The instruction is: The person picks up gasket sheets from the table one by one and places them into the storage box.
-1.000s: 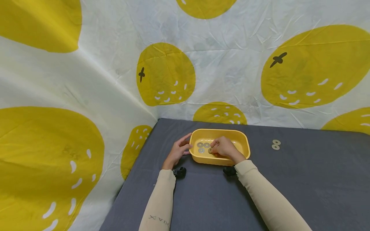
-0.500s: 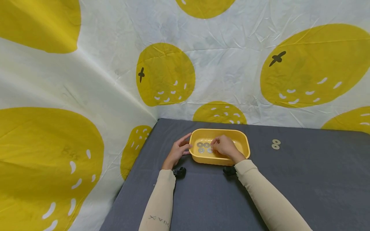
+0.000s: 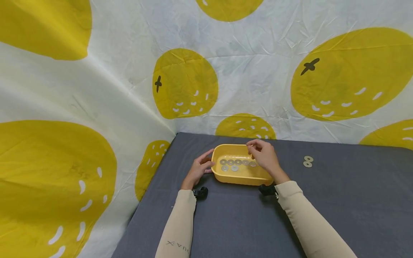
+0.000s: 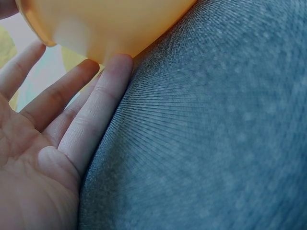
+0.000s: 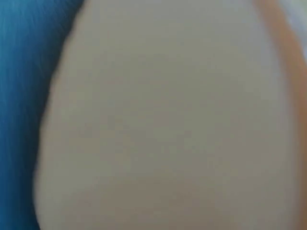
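Washers (image 3: pixel 235 163) are lying in yellow tray (image 3: pixel 240 176); left hand (image 3: pixel 198 170) is touching its wall with straight fingers (image 4: pixel 103 98); right hand (image 3: pixel 265 157) is hovering above, fingers loosely curled, holding nothing visible

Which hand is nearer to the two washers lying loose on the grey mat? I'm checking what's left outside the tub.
Right. The right hand hovers over the yellow tub's far right end, on the washers' side; the left hand rests against the tub's opposite end.

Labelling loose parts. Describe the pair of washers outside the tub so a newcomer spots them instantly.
On the dark grey table, look right of the yellow tub, past the right hand. Two pale washers lie touching on bare cloth; all the others sit inside the tub.
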`<state>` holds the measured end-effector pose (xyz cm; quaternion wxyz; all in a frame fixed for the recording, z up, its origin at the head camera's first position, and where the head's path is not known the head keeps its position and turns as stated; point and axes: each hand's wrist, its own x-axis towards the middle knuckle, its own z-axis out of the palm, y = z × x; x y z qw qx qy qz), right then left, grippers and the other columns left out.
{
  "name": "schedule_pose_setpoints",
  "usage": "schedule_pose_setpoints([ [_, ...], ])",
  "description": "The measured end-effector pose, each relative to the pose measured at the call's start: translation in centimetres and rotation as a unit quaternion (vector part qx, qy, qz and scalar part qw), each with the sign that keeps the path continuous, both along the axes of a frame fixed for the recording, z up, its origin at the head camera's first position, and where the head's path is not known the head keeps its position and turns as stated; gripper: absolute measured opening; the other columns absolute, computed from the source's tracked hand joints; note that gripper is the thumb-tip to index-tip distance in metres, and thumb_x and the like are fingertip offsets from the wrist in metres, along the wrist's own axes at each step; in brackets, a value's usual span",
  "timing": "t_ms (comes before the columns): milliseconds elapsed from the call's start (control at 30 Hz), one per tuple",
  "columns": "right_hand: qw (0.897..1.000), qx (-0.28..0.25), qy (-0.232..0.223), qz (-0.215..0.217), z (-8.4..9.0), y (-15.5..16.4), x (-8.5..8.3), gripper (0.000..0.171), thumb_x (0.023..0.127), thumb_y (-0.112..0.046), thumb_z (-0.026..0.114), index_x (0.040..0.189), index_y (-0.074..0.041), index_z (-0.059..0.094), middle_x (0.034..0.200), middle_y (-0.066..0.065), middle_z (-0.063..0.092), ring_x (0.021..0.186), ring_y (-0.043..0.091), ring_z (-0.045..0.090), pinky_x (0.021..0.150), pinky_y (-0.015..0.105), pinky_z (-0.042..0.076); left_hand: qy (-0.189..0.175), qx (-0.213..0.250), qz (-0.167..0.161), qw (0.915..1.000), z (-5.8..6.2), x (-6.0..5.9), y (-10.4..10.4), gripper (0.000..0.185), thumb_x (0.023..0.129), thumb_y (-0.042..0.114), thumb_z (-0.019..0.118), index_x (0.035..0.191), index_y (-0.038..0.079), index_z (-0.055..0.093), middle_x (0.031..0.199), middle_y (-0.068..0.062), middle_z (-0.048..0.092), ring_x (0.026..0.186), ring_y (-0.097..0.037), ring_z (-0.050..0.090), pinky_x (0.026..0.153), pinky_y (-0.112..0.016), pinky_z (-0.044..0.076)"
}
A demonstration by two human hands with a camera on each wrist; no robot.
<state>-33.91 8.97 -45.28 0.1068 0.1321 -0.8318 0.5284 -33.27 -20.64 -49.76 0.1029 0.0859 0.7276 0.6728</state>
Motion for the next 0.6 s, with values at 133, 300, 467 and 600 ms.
schedule_pose_setpoints([
  [133,0.999,-0.007,0.003,-0.053,0.6,3.5,0.1,0.022,0.103,-0.024,0.062,0.113,-0.006,0.072,0.089,0.019,0.071,0.07,0.031,0.065,0.056,0.026,0.052,0.008,0.0,0.016,0.9998,-1.1,-0.6,0.0,0.063,0.099,0.014,0.064,0.156,0.03,0.044,0.152,-0.017,0.053,0.133,-0.035,0.057,0.094,-0.041,0.061],
  [300,0.991,-0.038,-0.058,-0.117,0.7,8.2,0.7,0.029,0.104,-0.029,0.06,0.118,-0.005,0.069,0.086,0.001,0.071,0.069,0.015,0.066,0.06,0.022,0.056,0.017,-0.003,0.028,0.9994,-1.4,-0.6,0.0,0.06,0.097,0.018,0.067,0.152,0.036,0.05,0.149,-0.014,0.056,0.131,-0.033,0.06,0.091,-0.038,0.062],
  [467,0.981,-0.039,-0.116,-0.153,-0.2,12.4,0.9,0.036,0.104,-0.032,0.058,0.126,-0.003,0.065,0.082,-0.014,0.069,0.072,0.009,0.066,0.063,0.022,0.058,0.018,-0.002,0.034,0.9993,-1.3,-0.5,0.1,0.059,0.096,0.018,0.068,0.149,0.038,0.052,0.145,-0.012,0.059,0.127,-0.031,0.062,0.09,-0.038,0.062],
  [600,0.976,-0.005,-0.142,-0.166,-1.1,15.4,0.7,0.041,0.103,-0.029,0.058,0.129,0.002,0.063,0.075,-0.021,0.066,0.069,0.005,0.067,0.063,0.025,0.058,0.018,0.001,0.034,0.9993,-1.2,-0.4,0.2,0.058,0.096,0.016,0.067,0.148,0.038,0.053,0.143,-0.011,0.061,0.125,-0.029,0.064,0.09,-0.038,0.062],
])
